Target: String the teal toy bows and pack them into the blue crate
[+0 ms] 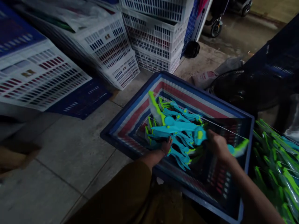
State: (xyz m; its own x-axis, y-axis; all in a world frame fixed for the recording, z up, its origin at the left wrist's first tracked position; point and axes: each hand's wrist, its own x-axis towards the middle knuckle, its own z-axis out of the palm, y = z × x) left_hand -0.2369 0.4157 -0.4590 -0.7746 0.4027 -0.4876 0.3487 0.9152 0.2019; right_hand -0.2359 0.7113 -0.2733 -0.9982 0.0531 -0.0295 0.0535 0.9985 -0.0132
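My right hand (218, 144) is wrapped round the grip of a turquoise and lime-green toy bow (178, 127). Its string stretches toward the lime tip at the right, and motion blurs both ends. Below it, several similar toy bows (181, 147) lie piled in a blue crate (130, 116) lined with red, white and blue stripes. My left hand (166, 146) reaches in over the crate's near edge and rests against the pile, fingers stretched out along the bows. What lies under its fingertips is partly hidden by the raised bow.
More green toy bows (277, 168) are heaped at the right. White slatted crates (151, 37) stand stacked behind, and others lean at the left (46, 74). A dark round tub (233, 88) and a bag (203, 77) sit beyond the blue crate. A wheeled vehicle (216, 28) stands farther back.
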